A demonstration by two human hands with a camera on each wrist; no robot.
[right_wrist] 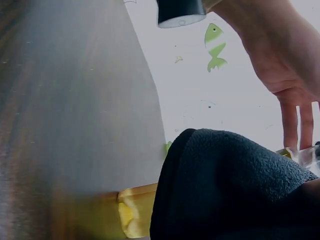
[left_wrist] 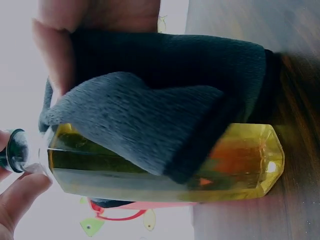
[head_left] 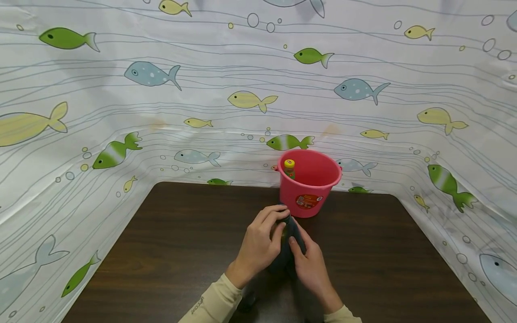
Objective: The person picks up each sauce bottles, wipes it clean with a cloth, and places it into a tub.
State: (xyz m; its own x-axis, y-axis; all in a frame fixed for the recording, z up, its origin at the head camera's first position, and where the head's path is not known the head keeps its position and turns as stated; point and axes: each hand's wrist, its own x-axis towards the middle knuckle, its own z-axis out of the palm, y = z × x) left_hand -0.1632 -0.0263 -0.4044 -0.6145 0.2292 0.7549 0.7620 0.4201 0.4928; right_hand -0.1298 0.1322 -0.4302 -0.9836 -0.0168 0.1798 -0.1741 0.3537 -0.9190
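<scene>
A clear faceted bottle of yellow oil (left_wrist: pixel 235 185) with a dark cap (left_wrist: pixel 16 150) stands upright on the table. My left hand (head_left: pixel 258 244) is at its top, thumb and fingers pinching the cap and neck. On the near right side, my right hand (head_left: pixel 312 264) holds a dark grey-blue cloth (left_wrist: pixel 130 120) against the bottle. The cloth drapes over part of the bottle's side and hides much of its label. In the right wrist view the cloth (right_wrist: pixel 225 180) covers most of the bottle, with only its yellow base corner (right_wrist: pixel 137 210) showing.
A pink bucket (head_left: pixel 307 199) stands just beyond the hands. Inside it is a small jar with a yellow lid (head_left: pixel 289 166). The dark wooden table (head_left: pixel 173 233) is bordered by a fish-print sheet (head_left: pixel 218 80) at the back and sides. A dark cylinder (right_wrist: pixel 180 11) sits under the left forearm.
</scene>
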